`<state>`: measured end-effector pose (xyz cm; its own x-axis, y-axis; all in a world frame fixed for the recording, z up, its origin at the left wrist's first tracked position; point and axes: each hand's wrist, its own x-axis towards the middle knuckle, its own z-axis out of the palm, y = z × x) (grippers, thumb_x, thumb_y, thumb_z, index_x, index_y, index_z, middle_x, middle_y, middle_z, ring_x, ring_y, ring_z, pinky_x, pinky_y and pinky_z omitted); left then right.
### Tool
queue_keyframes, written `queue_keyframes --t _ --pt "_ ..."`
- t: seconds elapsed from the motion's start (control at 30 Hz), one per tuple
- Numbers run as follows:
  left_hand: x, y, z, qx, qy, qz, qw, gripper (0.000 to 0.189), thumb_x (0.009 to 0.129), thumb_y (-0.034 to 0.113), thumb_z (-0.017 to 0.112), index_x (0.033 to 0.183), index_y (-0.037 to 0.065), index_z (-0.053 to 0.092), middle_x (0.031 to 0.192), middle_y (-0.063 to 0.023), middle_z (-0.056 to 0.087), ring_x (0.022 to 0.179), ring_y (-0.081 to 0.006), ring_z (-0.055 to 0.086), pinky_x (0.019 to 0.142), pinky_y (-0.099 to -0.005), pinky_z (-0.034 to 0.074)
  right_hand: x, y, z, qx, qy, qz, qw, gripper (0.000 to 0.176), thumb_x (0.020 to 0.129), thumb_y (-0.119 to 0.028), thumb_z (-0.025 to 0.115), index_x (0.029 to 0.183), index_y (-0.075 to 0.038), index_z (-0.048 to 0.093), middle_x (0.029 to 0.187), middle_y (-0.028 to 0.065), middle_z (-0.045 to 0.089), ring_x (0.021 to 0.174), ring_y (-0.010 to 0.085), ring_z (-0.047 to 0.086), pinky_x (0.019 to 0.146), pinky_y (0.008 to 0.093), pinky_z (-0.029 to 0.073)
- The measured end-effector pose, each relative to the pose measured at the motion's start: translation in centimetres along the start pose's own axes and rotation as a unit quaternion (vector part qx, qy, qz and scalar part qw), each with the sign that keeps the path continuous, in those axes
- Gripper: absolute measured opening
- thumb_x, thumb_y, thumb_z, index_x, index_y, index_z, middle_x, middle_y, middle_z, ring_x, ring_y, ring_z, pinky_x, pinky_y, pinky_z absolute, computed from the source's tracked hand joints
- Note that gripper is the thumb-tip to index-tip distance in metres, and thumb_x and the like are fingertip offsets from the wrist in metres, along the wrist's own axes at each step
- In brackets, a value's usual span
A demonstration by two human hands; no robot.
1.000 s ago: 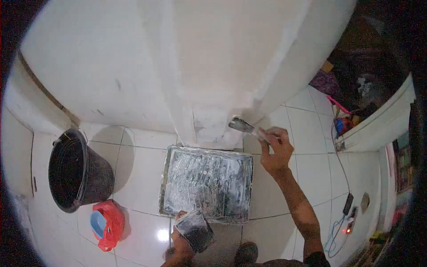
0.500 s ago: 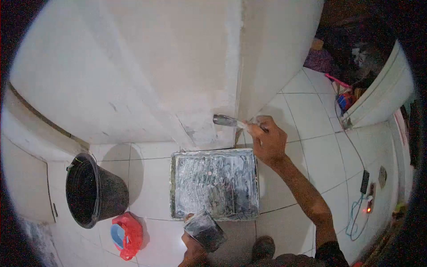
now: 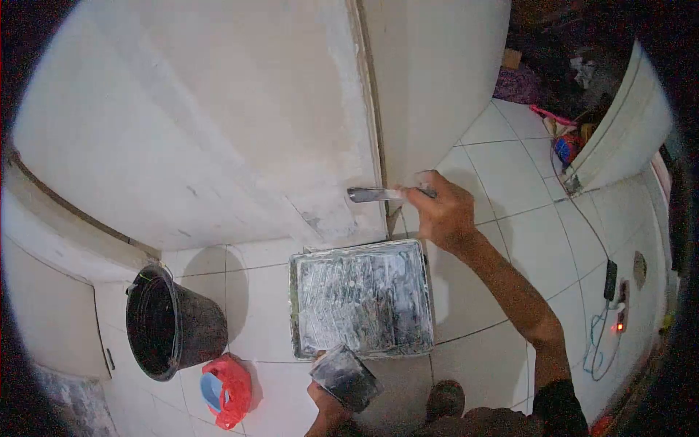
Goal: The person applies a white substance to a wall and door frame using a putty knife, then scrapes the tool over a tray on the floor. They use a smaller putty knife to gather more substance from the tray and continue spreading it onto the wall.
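My right hand (image 3: 448, 211) is closed on the handle of a putty knife (image 3: 370, 194). Its narrow metal blade lies at the lower part of the white wall (image 3: 262, 116), near the corner edge; contact cannot be made out for certain. Below it, a rectangular paint tray (image 3: 364, 298) smeared with white filler rests on the floor. In my left hand (image 3: 328, 408) is a dark, flat rectangular plate (image 3: 348, 377) with whitish smears, over the tray's near edge. Most of my left fingers are hidden behind that plate.
A black bucket (image 3: 200, 328) lies tilted in view on the left. Beside it sits a red plastic bag (image 3: 237, 397) with a light blue container (image 3: 211, 391). On the right, a power strip (image 3: 620, 317) and cable (image 3: 610, 280) lie on the tiles (image 3: 502, 273).
The view has shifted, so floor items appear farther right. The putty knife has turned, its blade now seen more edge-on near the wall corner. Both hands keep their holds.
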<state>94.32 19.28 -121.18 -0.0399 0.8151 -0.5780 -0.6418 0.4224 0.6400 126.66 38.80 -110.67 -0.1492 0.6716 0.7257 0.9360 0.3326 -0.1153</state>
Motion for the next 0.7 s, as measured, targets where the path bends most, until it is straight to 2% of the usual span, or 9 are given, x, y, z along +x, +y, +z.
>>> queue_keyframes --t 0.07,0.13,0.17,0.37,0.43,0.47,0.53,0.63,0.7 --pt "0.2 0.0 0.2 0.080 0.012 0.024 0.996 0.040 0.093 0.037 0.035 0.120 0.012 0.051 0.102 -0.0096 0.061 0.090 -0.0295 0.062 0.078 -0.0468 0.052 -0.8 0.2 -0.9 -0.014 -0.006 0.025 1.000 0.038 0.068 -0.003 0.068 0.102 -0.019 0.071 0.091 0.0059 0.057 0.065 0.0196 0.061 0.053 0.0313 0.051" --pt "0.9 -0.6 -0.9 -0.178 0.028 -0.053 0.982 0.040 0.092 0.035 0.036 0.120 0.009 0.050 0.103 -0.0115 0.060 0.091 -0.0299 0.062 0.079 -0.0471 0.052 -1.1 -0.4 -1.7 -0.023 -0.017 0.046 0.999 0.038 0.067 -0.003 0.068 0.102 -0.018 0.071 0.092 0.0057 0.057 0.065 0.0192 0.061 0.053 0.0310 0.051" --pt "1.0 -1.0 -1.2 -0.179 0.030 -0.051 0.982 0.040 0.092 0.035 0.036 0.120 0.009 0.050 0.103 -0.0115 0.060 0.091 -0.0299 0.062 0.079 -0.0471 0.052 -1.2 -0.9 -2.2 -0.006 -0.026 0.065 0.998 0.038 0.068 -0.003 0.067 0.103 -0.018 0.071 0.092 0.0058 0.057 0.065 0.0187 0.061 0.054 0.0308 0.051" --pt "0.6 -0.3 -1.0 -0.051 -0.003 0.002 0.999 0.041 0.089 0.034 0.039 0.118 0.008 0.051 0.101 -0.0107 0.060 0.091 -0.0290 0.062 0.079 -0.0462 0.052 0.1 0.1 -0.6 0.001 0.012 0.016 1.000 0.037 0.073 -0.003 0.066 0.104 -0.022 0.071 0.092 0.0058 0.057 0.064 0.0182 0.061 0.054 0.0297 0.051" --pt "-1.6 1.5 2.3 0.129 0.039 0.024 0.991 0.042 0.088 0.035 0.040 0.118 0.008 0.052 0.101 -0.0102 0.061 0.088 -0.0296 0.062 0.078 -0.0465 0.052 -0.5 1.1 -0.9 0.019 0.029 0.014 0.999 0.038 0.073 -0.002 0.065 0.104 -0.022 0.071 0.091 0.0057 0.057 0.065 0.0181 0.061 0.054 0.0295 0.050" --pt "-0.9 1.0 1.3 0.128 0.040 0.025 0.991 0.042 0.088 0.035 0.040 0.118 0.008 0.052 0.101 -0.0102 0.061 0.088 -0.0296 0.062 0.078 -0.0465 0.052 -1.5 1.5 -1.4 0.004 0.006 0.057 0.998 0.039 0.071 -0.001 0.065 0.104 -0.021 0.071 0.092 0.0058 0.057 0.065 0.0182 0.061 0.055 0.0297 0.050" --pt "0.9 -1.0 -1.5 -0.183 0.045 -0.029 0.982 0.044 0.089 0.036 0.039 0.119 0.007 0.053 0.102 -0.0105 0.061 0.087 -0.0305 0.063 0.078 -0.0471 0.052 -2.2 1.3 -1.6 -0.007 -0.017 0.096 0.995 0.041 0.069 -0.001 0.065 0.104 -0.020 0.071 0.093 0.0059 0.057 0.065 0.0183 0.061 0.055 0.0299 0.050" --pt "0.7 -1.1 -2.1 -0.110 0.075 -0.034 0.991 0.045 0.089 0.038 0.038 0.119 0.008 0.053 0.102 -0.0100 0.061 0.087 -0.0304 0.063 0.078 -0.0474 0.052 -2.0 0.1 -1.8 0.025 0.009 0.109 0.994 0.040 0.068 0.000 0.065 0.104 -0.019 0.070 0.092 0.0063 0.056 0.065 0.0187 0.061 0.056 0.0311 0.050" --pt "0.8 -0.6 -2.2 -0.031 0.099 -0.037 0.994 0.046 0.089 0.040 0.038 0.119 0.008 0.053 0.102 -0.0094 0.062 0.087 -0.0304 0.063 0.078 -0.0477 0.052 -0.1 -1.0 -1.5 0.043 0.052 0.017 0.998 0.039 0.070 0.001 0.066 0.103 -0.020 0.070 0.091 0.0067 0.056 0.063 0.0194 0.060 0.055 0.0316 0.051"
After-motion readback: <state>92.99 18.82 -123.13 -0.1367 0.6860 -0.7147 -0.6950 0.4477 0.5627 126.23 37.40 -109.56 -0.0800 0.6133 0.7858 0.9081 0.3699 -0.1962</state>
